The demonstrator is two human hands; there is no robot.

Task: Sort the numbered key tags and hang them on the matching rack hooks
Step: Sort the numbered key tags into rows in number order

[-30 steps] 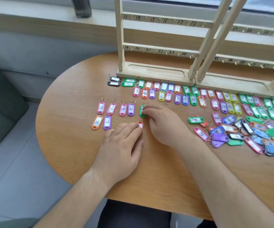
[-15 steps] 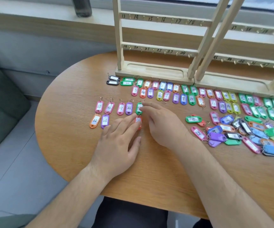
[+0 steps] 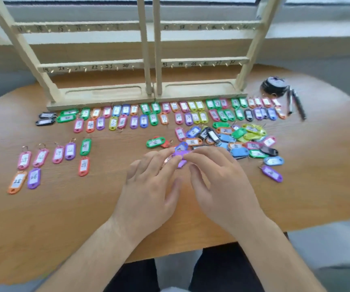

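Wood table (image 3: pixel 43 218) | tags (image 3: pixel 193 118) spread | rack (image 3: pixel 149 87) by window, prob.

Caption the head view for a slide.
Both hands pick at a purple key tag beside the unsorted pile.

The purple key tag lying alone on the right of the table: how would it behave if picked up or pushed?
The purple key tag looks like flat plastic, so probably stiff and light. Lying flat on the table, it should slide, not roll. Its small ring may dangle when lifted.
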